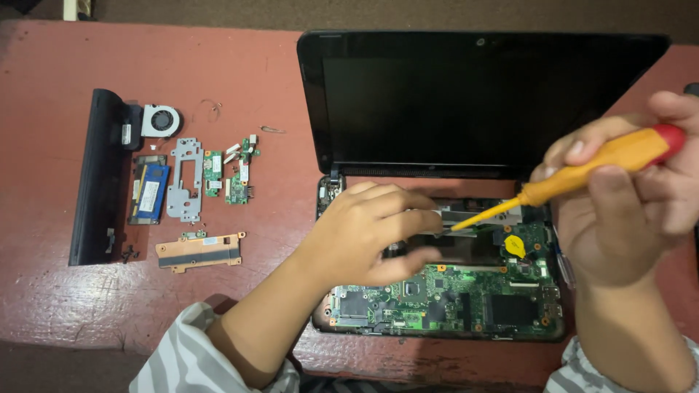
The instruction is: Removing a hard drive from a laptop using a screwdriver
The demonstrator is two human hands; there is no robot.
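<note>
Partly hiding the motherboard (444, 295), left hand (364, 233) pinches unseen; right hand (633, 211) grips screwdriver (582, 175).

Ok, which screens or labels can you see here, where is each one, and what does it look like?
Laptop screen: upright behind the opened base, wide black rectangle, dark and unlit.
Label on the memory card: left on the table, among the removed parts, small white rectangle on a blue card.
Label on the battery: far left, near the top of the long black bar, small pale patch.
Round sticker: on the green board, yellow, near the screwdriver tip.
</note>
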